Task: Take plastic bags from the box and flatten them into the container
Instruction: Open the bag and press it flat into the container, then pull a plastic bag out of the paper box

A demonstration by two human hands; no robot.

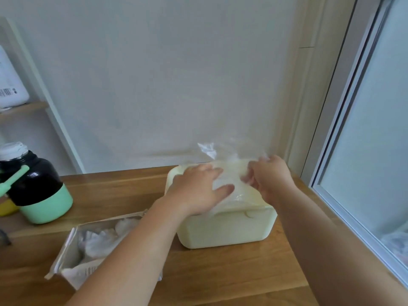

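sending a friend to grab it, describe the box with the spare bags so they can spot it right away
Start at the wooden counter against the white wall. Left of the cream plastic container and nearer the front edge lies the box. It alone is open grey cardboard stuffed with crumpled white bags, unlike the black and mint green jar behind it.

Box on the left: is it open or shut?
Open. The box has its top uncovered, and crumpled bags show inside.
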